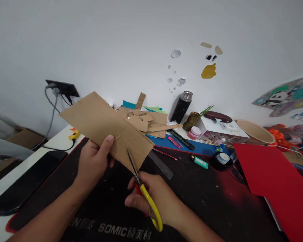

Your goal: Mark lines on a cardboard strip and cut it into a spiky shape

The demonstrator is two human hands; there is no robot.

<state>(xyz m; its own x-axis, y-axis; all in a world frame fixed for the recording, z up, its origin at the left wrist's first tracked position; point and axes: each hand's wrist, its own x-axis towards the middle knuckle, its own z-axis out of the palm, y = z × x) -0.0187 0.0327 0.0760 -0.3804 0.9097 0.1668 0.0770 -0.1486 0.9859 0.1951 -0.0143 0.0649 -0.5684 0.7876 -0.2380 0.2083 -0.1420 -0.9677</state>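
My left hand [94,161] grips a flat piece of brown cardboard [103,121] by its lower edge, thumb on top and fingers underneath. The cardboard is held up over the black desk mat, tilted, with a crease across its near part. In my right hand [154,195] is a pair of scissors [147,198] with yellow and red handles. One blade lies over the cardboard's near end, pointing away from me; the other blade is mostly hidden below it. My right fingers are wrapped around the handles.
Cardboard scraps [146,121] lie by the wall beside a black thermos [181,107]. A clear ruler [161,164], a teal utility knife [200,162] and a red pencil [165,154] rest on the mat [192,198]. Red sheets [275,181] cover the right side; a yellow glue gun [74,134] sits left.
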